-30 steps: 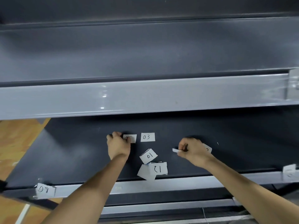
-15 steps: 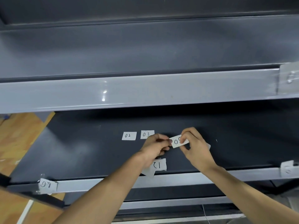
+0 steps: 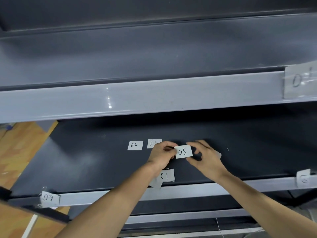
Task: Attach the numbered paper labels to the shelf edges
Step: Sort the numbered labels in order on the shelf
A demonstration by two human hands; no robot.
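One label (image 3: 183, 152), marked 05, sits just above the dark shelf (image 3: 85, 160). The left hand (image 3: 163, 156) pinches its left edge and the right hand (image 3: 205, 158) pinches its right edge with curled fingers. 02 (image 3: 135, 145) and 03 (image 3: 152, 143) lie behind. 12 (image 3: 167, 176) lies near the front edge (image 3: 188, 189), where 08 (image 3: 49, 198) is taped.

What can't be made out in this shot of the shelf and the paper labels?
All in the head view.
03 label: right part hidden by the left hand pinching the 05 label.
Loose paper behind the right hand: only a corner shows, number hidden.
Upper-right taped label: second digit lost to tape glare by the frame edge.
Lower-right taped label: writing blurred.
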